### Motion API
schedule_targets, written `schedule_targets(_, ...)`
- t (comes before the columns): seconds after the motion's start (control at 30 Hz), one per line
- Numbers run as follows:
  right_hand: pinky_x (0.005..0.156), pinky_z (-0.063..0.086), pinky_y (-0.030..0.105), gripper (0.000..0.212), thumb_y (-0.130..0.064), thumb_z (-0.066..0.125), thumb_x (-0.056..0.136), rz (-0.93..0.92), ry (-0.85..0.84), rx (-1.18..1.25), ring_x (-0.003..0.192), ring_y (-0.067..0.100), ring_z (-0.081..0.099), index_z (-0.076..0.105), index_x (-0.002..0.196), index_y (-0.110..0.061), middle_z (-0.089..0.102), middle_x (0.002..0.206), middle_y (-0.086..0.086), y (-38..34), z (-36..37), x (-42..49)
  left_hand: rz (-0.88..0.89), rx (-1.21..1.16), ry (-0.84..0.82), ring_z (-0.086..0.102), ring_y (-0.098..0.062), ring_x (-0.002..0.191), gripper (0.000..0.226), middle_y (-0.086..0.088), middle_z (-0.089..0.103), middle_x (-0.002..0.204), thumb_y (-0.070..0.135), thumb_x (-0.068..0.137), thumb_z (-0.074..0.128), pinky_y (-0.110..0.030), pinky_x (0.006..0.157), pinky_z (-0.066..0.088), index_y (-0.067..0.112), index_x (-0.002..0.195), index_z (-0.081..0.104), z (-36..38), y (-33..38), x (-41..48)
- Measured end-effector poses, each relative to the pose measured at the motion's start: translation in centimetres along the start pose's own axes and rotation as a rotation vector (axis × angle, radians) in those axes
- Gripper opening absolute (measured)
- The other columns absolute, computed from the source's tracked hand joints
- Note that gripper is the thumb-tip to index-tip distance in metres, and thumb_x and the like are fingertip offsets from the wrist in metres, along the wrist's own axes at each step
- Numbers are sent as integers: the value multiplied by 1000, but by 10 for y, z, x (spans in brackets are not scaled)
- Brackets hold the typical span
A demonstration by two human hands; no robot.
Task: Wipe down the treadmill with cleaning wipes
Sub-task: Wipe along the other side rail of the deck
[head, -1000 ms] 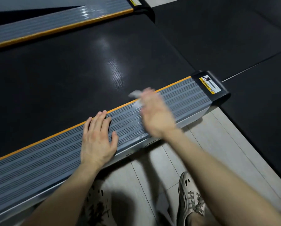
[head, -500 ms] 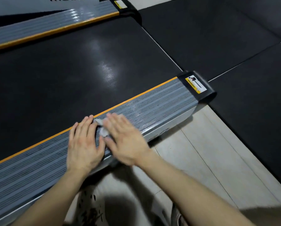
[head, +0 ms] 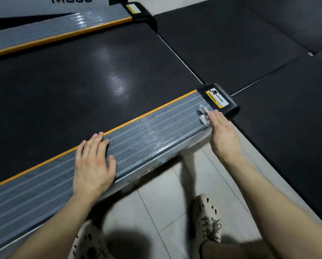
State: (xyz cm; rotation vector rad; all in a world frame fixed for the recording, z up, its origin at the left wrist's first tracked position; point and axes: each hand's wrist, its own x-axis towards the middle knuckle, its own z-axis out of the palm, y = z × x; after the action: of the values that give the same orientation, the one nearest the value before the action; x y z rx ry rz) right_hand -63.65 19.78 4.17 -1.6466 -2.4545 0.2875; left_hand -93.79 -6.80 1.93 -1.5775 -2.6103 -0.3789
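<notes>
Pressing down flat, uncurled, the right hand (head: 224, 135) pins the wipe (head: 203, 115) under its fingertips (head: 215, 114).

2 hands (head: 93, 165) (head: 224, 135), 1 wipe (head: 204, 114), 2 rails (head: 137, 139) (head: 63, 28), 2 shoes (head: 207, 217) (head: 89, 242).

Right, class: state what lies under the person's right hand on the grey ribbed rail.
A crumpled white cleaning wipe pokes out from beneath the right hand, on the grey ribbed side rail. The part beneath the fingers is hidden.
</notes>
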Motion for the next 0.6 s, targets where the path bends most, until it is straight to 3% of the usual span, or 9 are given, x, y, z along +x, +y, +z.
schedule_targets(0.07,83,60,44,60,5,45,84,136,67,69,105,38,67,67,130,-26,73,118,10,-11,-13,-9,2,-5,-1,41,-30,155,56,-14,49,163,34,97,44,-56,129,25,4,142,61,-1,0,0)
schedule_targets(0.1,75,59,43,55,3,44,83,243,100,126,89,38,66,70,122,-25,74,97,9,-20,-21,-13,4,-5,-5,41,-30,155,56,-14,49,163,34,97,44,-56,129,25,5,142,61,-1,0,0)
schedule_targets(0.13,73,58,42,51,1,43,86,339,145,207,85,37,66,71,121,-24,72,90,7,-26,-24,-13,3,-3,-10,41,-29,155,56,-14,49,163,34,97,44,-56,129,26,5,142,61,0,0,0)
schedule_targets(0.2,86,56,39,53,-1,42,90,376,282,343,103,30,68,68,129,-25,75,110,2,-43,-21,-5,-4,4,-19,40,-28,156,57,-13,49,163,35,97,43,-55,130,25,5,142,60,-1,1,0)
schedule_targets(0.3,115,44,37,56,2,42,93,182,316,387,138,23,55,64,137,-26,63,143,-1,-74,0,18,-4,5,-17,39,-27,156,57,-12,49,164,36,98,42,-54,130,25,6,143,60,-1,2,0)
schedule_targets(0.4,109,50,34,45,-4,51,86,-314,15,277,127,20,62,73,115,-31,70,126,-8,-101,13,-23,1,3,-14,40,-27,155,56,-12,49,163,36,98,43,-54,130,25,6,142,60,-2,1,1)
schedule_targets(0.47,98,59,39,34,-12,50,81,-563,-95,220,116,23,69,77,98,-20,76,112,-2,-109,11,-75,-5,0,-19,40,-27,155,55,-12,49,163,35,98,44,-54,130,25,6,142,60,-2,2,0)
schedule_targets(0.5,95,60,42,30,-14,49,82,-590,-68,245,112,26,71,77,94,-16,77,108,1,-107,7,-84,-13,1,-20,40,-27,155,55,-12,49,163,35,98,44,-54,130,24,7,142,60,-2,2,0)
schedule_targets(0.6,121,43,40,46,-1,45,83,-387,178,383,138,28,57,74,117,-13,72,130,3,-94,4,-34,-12,3,-24,39,-25,156,56,-11,48,163,36,98,42,-53,131,23,8,143,59,-4,3,0)
